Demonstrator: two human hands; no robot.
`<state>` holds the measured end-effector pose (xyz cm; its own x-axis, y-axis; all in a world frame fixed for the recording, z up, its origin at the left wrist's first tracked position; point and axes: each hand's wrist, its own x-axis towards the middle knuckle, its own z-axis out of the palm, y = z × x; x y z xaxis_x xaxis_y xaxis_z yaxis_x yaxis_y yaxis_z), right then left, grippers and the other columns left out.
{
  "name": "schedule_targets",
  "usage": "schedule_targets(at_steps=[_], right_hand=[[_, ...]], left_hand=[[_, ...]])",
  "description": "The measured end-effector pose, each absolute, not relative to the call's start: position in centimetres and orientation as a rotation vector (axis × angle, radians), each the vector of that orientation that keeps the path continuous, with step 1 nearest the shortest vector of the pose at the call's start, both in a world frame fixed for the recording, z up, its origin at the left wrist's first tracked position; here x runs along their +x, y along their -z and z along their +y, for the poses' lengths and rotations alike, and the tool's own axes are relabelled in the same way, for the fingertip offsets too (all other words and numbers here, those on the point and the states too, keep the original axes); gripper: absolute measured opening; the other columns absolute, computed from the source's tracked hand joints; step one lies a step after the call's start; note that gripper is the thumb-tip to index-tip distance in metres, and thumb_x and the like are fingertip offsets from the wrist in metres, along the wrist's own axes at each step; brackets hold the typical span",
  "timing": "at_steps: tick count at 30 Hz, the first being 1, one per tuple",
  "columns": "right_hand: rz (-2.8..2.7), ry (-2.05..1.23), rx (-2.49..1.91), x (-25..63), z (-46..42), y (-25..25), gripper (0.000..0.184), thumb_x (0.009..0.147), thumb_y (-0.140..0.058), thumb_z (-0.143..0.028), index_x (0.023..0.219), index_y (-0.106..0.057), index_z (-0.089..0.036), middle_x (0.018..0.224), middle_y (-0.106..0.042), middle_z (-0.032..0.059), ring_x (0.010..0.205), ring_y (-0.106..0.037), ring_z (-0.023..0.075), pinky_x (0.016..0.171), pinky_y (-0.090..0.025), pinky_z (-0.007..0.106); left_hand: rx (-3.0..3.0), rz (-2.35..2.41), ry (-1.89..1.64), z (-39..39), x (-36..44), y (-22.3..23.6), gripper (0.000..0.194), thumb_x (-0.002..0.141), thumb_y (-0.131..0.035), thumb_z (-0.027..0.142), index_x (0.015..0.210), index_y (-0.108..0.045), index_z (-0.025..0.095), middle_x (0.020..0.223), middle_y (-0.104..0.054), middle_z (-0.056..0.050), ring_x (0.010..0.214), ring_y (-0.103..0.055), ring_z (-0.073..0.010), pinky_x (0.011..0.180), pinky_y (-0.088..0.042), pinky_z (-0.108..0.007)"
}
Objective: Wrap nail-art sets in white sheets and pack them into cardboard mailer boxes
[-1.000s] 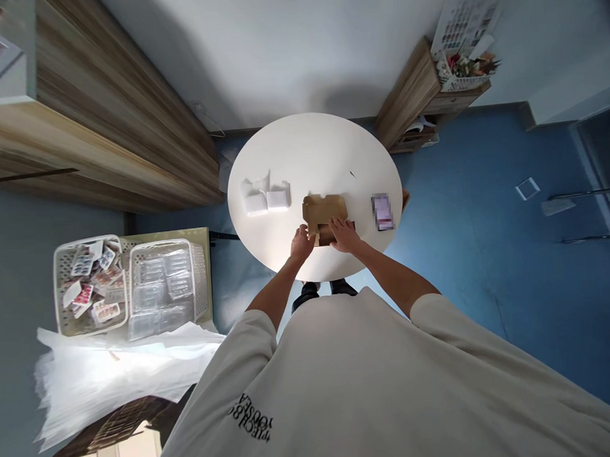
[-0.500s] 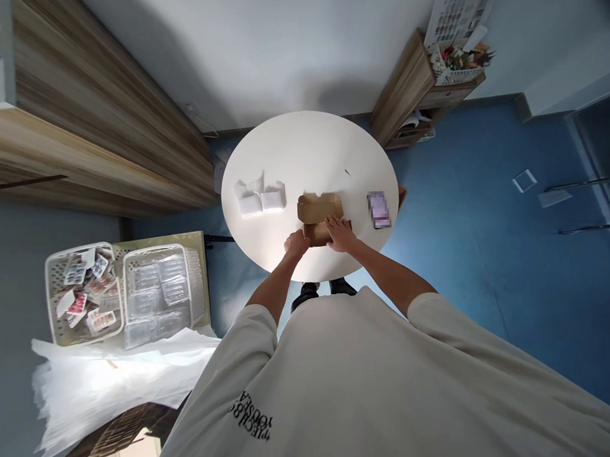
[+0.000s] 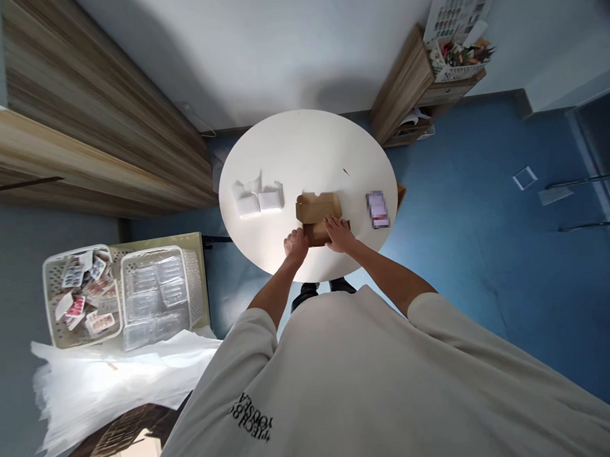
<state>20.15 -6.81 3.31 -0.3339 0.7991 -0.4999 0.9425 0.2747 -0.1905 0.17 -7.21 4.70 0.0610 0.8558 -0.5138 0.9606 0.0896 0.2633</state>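
Note:
A brown cardboard box (image 3: 316, 233) sits near the front edge of the round white table (image 3: 302, 142), its lid (image 3: 318, 207) folded back away from me. My left hand (image 3: 296, 245) is closed at the box's left end, the fingers bent against the side. Across the right part of the box lies my right hand (image 3: 339, 234), its fingers reaching over the inside and the thumb by the near wall. How firmly it grips is hard to make out. White wrapped packets (image 3: 258, 199) rest to the left of the box.
A phone with a blurred screen (image 3: 378, 209) lies at the table's right side, and a small thin dark object (image 3: 346, 172) lies further back. On the left are a basket of small packs (image 3: 117, 288) and a basket of clear plastic boxes (image 3: 188, 286), beside white sheets (image 3: 125, 375).
The view has shifted slightly. Both hands stay at the box, with the left fingers slightly rearranged at its left end; the box and lid look the same.

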Motion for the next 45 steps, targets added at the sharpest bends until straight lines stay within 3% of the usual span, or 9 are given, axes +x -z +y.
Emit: schedule_targets(at_steps=[2,5,8,15,21,28,33,38,45], right_hand=[[2.265,0.666,1.603,20.2,-6.9,-3.3,0.098,0.094,-0.065,-0.04,0.173,-0.016,-0.012,0.179,-0.018,0.021,0.165,-0.018,0.0396,0.129,-0.02,0.059],[2.282,0.665,1.609,20.2,-6.8,-3.2,0.096,0.093,-0.064,-0.039,0.173,-0.018,-0.011,0.178,-0.019,0.0214,0.164,-0.019,0.0403,0.129,-0.021,0.06],[2.291,0.677,1.598,20.3,-6.8,-3.3,0.094,0.093,-0.064,-0.039,0.172,-0.021,-0.012,0.178,-0.021,0.0217,0.164,-0.02,0.0407,0.128,-0.021,0.06],[2.421,0.587,1.863,23.5,-9.6,-4.3,0.069,0.1,-0.054,-0.038,0.164,-0.04,-0.015,0.174,-0.033,0.02,0.16,-0.026,0.0369,0.128,-0.018,0.054],[1.986,0.706,2.195,26.7,-11.5,-3.7,0.077,0.094,-0.051,-0.025,0.168,-0.031,-0.017,0.169,-0.036,0.0211,0.147,-0.045,0.0379,0.116,-0.041,0.052],[1.987,0.795,2.272,25.3,-9.9,-2.5,0.078,0.096,-0.045,-0.016,0.171,-0.025,-0.018,0.167,-0.038,0.021,0.134,-0.057,0.0347,0.102,-0.054,0.045],[2.001,0.802,2.266,24.8,-9.1,-1.7,0.061,0.097,-0.052,-0.018,0.158,-0.049,-0.024,0.169,-0.037,0.0169,0.132,-0.058,0.035,0.099,-0.056,0.046],[2.065,0.822,2.297,24.8,-8.7,-1.4,0.044,0.098,-0.05,-0.017,0.139,-0.065,-0.02,0.157,-0.052,0.0158,0.127,-0.06,0.033,0.1,-0.056,0.044],[2.256,0.875,2.298,23.3,-8.4,-2.8,0.062,0.099,-0.046,-0.014,0.16,-0.043,-0.017,0.141,-0.066,0.0161,0.124,-0.063,0.0298,0.104,-0.053,0.041]], left_hand=[[2.047,1.697,0.16,-7.5,-0.1,-5.0,0.051,0.105,-0.052,0.038,0.151,-0.054,0.016,0.153,-0.059,-0.022,0.146,-0.052,-0.0363,0.121,-0.04,-0.052],[2.332,1.414,0.134,-7.4,-0.2,-5.0,0.088,0.094,-0.071,0.043,0.167,-0.034,0.013,0.172,-0.036,-0.022,0.163,-0.026,-0.0385,0.133,-0.016,-0.057],[2.38,1.325,0.22,-6.8,-0.1,-4.6,0.106,0.085,-0.08,0.036,0.172,-0.024,0.013,0.175,-0.029,-0.023,0.165,-0.021,-0.0393,0.134,-0.006,-0.061],[2.332,1.414,0.292,-6.3,0.8,-4.7,0.104,0.081,-0.086,0.031,0.169,-0.034,0.014,0.169,-0.04,-0.025,0.159,-0.035,-0.039,0.133,-0.015,-0.059],[2.339,1.431,0.302,-6.5,1.0,-4.8,0.102,0.082,-0.086,0.03,0.168,-0.034,0.015,0.169,-0.04,-0.024,0.158,-0.036,-0.0375,0.132,-0.017,-0.058],[2.343,1.472,0.315,-6.7,1.3,-3.9,0.101,0.082,-0.088,0.032,0.167,-0.037,0.015,0.17,-0.039,-0.024,0.158,-0.035,-0.0369,0.132,-0.02,-0.057],[2.335,1.477,0.319,-6.9,1.4,-3.6,0.102,0.081,-0.088,0.032,0.167,-0.035,0.015,0.169,-0.039,-0.024,0.158,-0.036,-0.0378,0.131,-0.022,-0.057],[2.327,1.479,0.314,-6.9,1.4,-3.7,0.103,0.081,-0.088,0.032,0.167,-0.034,0.014,0.17,-0.038,-0.025,0.159,-0.035,-0.0374,0.132,-0.022,-0.055],[2.321,1.469,0.335,-6.7,1.5,-4.1,0.107,0.081,-0.088,0.033,0.169,-0.029,0.018,0.171,-0.037,-0.023,0.159,-0.034,-0.0373,0.131,-0.025,-0.055]])
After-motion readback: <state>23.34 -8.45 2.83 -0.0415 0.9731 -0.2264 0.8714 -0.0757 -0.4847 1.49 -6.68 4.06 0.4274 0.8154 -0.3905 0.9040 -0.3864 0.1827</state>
